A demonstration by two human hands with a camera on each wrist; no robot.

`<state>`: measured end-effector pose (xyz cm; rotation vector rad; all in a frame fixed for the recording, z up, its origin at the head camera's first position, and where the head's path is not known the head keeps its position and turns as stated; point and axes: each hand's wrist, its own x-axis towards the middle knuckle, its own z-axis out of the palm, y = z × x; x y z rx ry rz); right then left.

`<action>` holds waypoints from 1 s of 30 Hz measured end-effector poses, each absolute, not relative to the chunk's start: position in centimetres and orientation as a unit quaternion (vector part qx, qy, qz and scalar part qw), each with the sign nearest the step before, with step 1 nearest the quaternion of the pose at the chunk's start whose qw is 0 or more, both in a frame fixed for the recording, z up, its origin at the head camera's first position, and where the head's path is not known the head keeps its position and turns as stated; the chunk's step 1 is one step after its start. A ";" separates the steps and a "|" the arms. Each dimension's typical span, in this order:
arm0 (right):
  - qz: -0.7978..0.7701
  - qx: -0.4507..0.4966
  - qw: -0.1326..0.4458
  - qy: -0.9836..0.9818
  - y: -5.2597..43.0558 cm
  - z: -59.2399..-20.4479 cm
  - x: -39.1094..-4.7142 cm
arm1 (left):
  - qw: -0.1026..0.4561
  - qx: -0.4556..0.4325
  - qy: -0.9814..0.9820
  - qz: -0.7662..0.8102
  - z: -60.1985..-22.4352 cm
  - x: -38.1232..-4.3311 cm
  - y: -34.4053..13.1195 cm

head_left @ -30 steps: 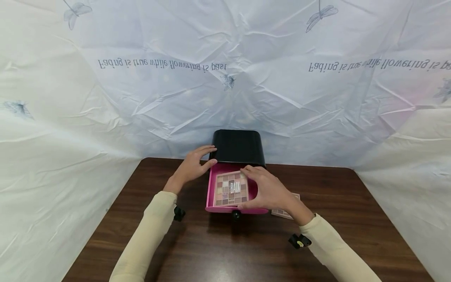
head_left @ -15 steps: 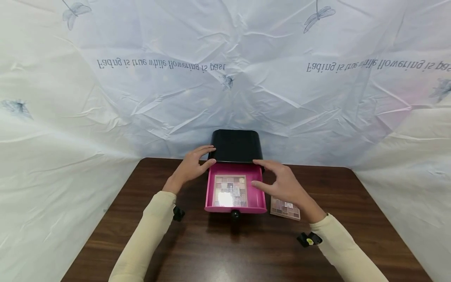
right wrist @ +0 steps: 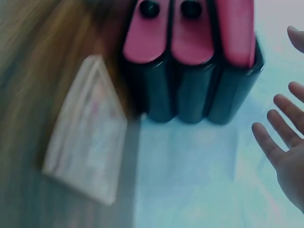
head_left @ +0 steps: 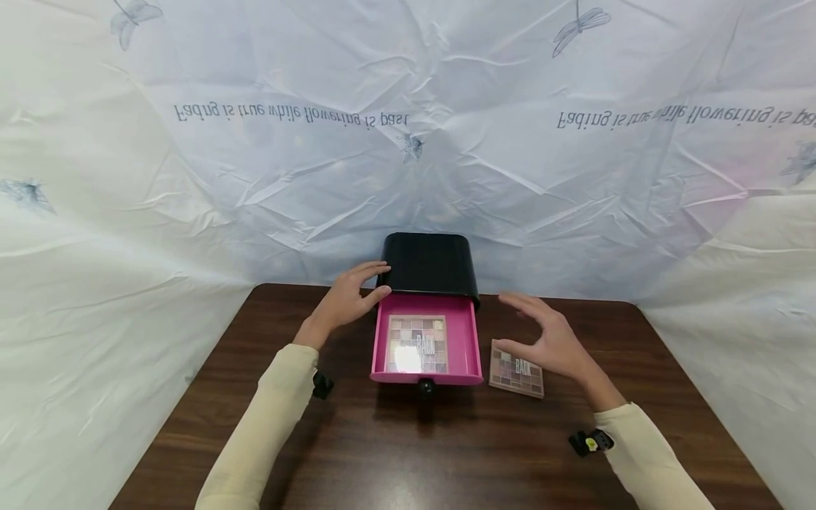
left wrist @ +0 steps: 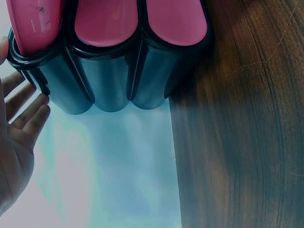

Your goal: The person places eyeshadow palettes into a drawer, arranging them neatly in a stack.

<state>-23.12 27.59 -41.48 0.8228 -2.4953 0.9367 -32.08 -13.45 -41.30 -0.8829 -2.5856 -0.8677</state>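
Observation:
A small black drawer chest (head_left: 428, 263) with pink drawers stands at the back of the table, its top pink drawer (head_left: 464, 347) pulled out. Inside the drawer, on its left side, lies an eyeshadow palette (head_left: 417, 345) marked BACK. My left hand (head_left: 347, 297) rests at the chest's upper left edge, fingers extended along the black shell (left wrist: 61, 78). My right hand (head_left: 550, 338) holds nothing, its fingers and thumb spread apart. It hovers over the far right of a second eyeshadow palette (head_left: 515, 373) on the table, right of the drawer.
The brown wooden table (head_left: 408, 453) ends just behind the chest, where a wrinkled pale sheet (head_left: 306, 198) with printed text hangs. Two lower pink drawers (right wrist: 192, 40) with black knobs sit pushed in. The top drawer's black knob (head_left: 426, 387) juts toward the front.
My right hand has let go of the palette in the drawer and moved right toward the second one. The palette now lies flat in the drawer. My left hand stays put.

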 end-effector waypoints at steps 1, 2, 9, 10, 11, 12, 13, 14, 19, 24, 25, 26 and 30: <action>0.333 0.283 0.174 -0.883 28.1 -41.9 -23.2 | 0.138 -0.305 -0.893 -0.300 -41.3 -32.1 -13.5; 0.333 0.274 0.170 -0.886 28.5 -42.4 -23.2 | 0.138 -0.306 -0.893 -0.299 -41.3 -32.1 -13.5; 0.327 0.229 0.120 -0.909 31.2 -45.3 -23.5 | 0.140 -0.308 -0.892 -0.301 -41.3 -32.2 -13.4; 0.324 0.227 0.113 -0.912 31.5 -45.7 -23.5 | 0.140 -0.307 -0.892 -0.300 -41.3 -32.2 -13.5; 0.320 0.226 0.104 -0.914 31.8 -46.0 -23.5 | 0.140 -0.307 -0.892 -0.300 -41.3 -32.2 -13.5; 0.316 0.224 0.095 -0.917 32.1 -46.3 -23.5 | 0.139 -0.307 -0.892 -0.301 -41.3 -32.2 -13.5; 0.313 0.223 0.086 -0.919 32.4 -46.6 -23.5 | 0.139 -0.307 -0.892 -0.301 -41.3 -32.3 -13.5; 0.312 0.220 0.076 -0.921 32.6 -46.9 -23.5 | 0.140 -0.307 -0.892 -0.300 -41.3 -32.3 -13.5; 0.294 0.209 0.024 -0.932 33.7 -48.0 -23.5 | 0.140 -0.309 -0.890 -0.303 -41.2 -32.1 -13.4; 0.259 0.217 0.008 -0.941 34.6 -49.0 -23.3 | 0.142 -0.310 -0.889 -0.307 -41.1 -32.0 -13.4; 0.253 0.219 0.007 -0.942 34.7 -49.2 -23.3 | 0.141 -0.310 -0.889 -0.307 -41.1 -31.9 -13.4; 0.249 0.221 0.006 -0.943 34.9 -49.4 -23.2 | 0.141 -0.310 -0.889 -0.307 -41.1 -31.9 -13.4; 0.247 0.223 -0.006 -0.943 35.4 -50.0 -23.0 | 0.138 -0.310 -0.889 -0.307 -41.1 -31.8 -13.4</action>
